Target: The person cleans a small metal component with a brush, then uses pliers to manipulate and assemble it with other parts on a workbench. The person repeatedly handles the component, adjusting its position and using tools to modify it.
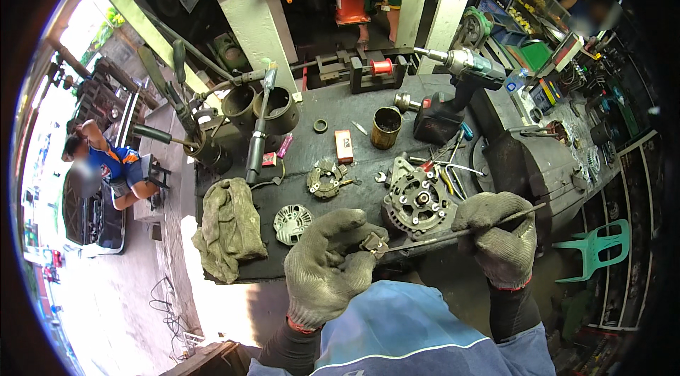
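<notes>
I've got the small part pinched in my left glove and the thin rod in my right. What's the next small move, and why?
Probably ease the thin rod a touch further into the small part. Its tip already meets the part, which the left hand pinches at the fingertips, while the right hand grips the rod's far end. How far the tip is in can't be seen.

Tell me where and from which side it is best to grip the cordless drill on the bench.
Probably by the dark handle of the cordless drill, coming from the front of the workbench. It stands upright on its battery base with the silver body pointing left, so the handle between base and body seems the one open, narrow part.
</notes>
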A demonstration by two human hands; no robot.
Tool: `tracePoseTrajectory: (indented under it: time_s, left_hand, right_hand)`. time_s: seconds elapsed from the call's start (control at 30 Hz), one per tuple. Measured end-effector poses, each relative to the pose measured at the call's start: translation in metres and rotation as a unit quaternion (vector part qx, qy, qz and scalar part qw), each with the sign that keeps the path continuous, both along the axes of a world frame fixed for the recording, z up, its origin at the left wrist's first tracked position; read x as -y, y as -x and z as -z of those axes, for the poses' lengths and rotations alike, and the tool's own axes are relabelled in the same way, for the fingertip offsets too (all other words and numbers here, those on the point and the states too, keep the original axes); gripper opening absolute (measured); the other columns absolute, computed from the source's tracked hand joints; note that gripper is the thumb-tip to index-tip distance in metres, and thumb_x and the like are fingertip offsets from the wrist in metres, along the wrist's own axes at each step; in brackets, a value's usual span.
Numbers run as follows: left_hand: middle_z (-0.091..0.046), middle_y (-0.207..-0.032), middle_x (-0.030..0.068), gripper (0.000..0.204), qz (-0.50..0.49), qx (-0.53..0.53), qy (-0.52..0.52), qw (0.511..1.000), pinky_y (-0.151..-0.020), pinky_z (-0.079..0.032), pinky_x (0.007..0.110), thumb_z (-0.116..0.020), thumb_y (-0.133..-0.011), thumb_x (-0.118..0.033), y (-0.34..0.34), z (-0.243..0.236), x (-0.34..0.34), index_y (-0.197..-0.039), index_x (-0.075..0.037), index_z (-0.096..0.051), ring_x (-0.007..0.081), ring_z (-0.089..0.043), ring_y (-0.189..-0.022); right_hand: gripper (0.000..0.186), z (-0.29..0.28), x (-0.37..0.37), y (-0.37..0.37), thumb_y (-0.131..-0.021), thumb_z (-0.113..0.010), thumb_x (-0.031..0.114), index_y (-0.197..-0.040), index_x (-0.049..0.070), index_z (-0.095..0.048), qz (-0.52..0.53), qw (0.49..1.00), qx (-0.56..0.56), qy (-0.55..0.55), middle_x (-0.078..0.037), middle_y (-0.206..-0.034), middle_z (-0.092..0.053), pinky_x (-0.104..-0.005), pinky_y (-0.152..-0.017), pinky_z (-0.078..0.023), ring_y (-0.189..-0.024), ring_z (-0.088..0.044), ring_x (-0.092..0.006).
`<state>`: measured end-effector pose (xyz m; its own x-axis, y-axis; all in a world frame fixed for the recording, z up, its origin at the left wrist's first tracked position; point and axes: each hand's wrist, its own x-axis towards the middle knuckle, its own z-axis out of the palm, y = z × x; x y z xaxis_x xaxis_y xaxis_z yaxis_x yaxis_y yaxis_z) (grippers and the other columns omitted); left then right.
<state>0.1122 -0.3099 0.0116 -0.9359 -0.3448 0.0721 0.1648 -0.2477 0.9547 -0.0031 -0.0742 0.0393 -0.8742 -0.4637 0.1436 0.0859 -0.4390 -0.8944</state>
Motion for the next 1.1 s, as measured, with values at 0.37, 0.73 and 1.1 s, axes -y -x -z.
tracePoseTrajectory:
  time_s: [0.37,0.73,1.1]
  left_hand:
    - [-0.079,-0.118,0.0194,0.046,0.008,0.043,-0.022,0.999,-0.092,-0.063,0.032,-0.071,-0.092,0.012,-0.013,-0.010,0.005,-0.137,0.008,-0.063,0.0183,-0.076,-0.107]
    - [-0.080,-0.115,0.0136,0.034,0.050,0.070,-0.047,0.995,-0.090,-0.062,0.029,-0.070,-0.094,0.011,-0.009,-0.014,0.000,-0.127,0.008,-0.073,0.0141,-0.075,-0.102]
    - [-0.080,-0.104,0.0180,0.029,0.038,0.103,-0.045,0.993,-0.093,-0.065,0.037,-0.069,-0.089,0.010,-0.005,-0.023,-0.005,-0.118,0.010,-0.073,0.0218,-0.078,-0.098]
  right_hand:
    - [0.022,-0.003,0.016,0.000,-0.074,-0.087,0.010,-0.087,0.001,-0.073,0.008,0.990,-0.131,-0.057,-0.021,-0.093,-0.075,-0.0397,-0.065,-0.062,-0.084,-0.075,-0.0303]
    - [0.017,-0.023,-0.002,0.020,-0.072,-0.087,0.017,-0.074,0.003,-0.079,-0.089,0.935,-0.336,-0.074,-0.018,-0.082,-0.075,-0.0369,-0.062,-0.059,-0.070,-0.073,-0.0295]
    - [0.010,-0.022,-0.008,0.013,-0.072,-0.082,0.012,-0.073,0.004,-0.077,-0.045,0.944,-0.314,-0.087,-0.018,-0.083,-0.076,-0.0378,-0.061,-0.060,-0.068,-0.073,-0.0299]
